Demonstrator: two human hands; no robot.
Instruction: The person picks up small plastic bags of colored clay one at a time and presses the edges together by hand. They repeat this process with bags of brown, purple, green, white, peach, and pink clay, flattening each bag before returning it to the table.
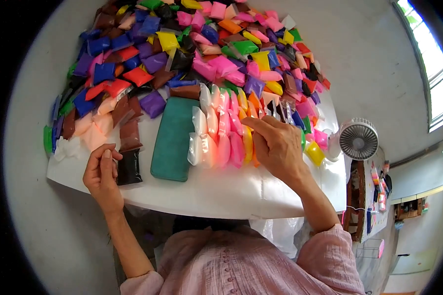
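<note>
My left hand (102, 173) is at the table's left front, its fingers curled in and the thumb against them, with nothing visible in it. Just beside it lies a flat black packet (129, 167), below a brown packet (130, 135). My right hand (279, 150) reaches over neat rows of small clear-wrapped packets, its index finger stretched toward an orange and yellow packet (247, 142); the other fingers are bent and partly hidden. In those rows are white packets (195, 147), peach packets (209, 150) and pink packets (224, 150). Left of the rows lies a teal rectangular case (172, 140).
A large heap of colourful packets (221, 66) covers the back of the white table (221, 196). A small white fan (358, 139) stands at the right edge. White crumpled pieces (67, 149) lie far left. A clear plastic bag (276, 233) hangs below the front edge.
</note>
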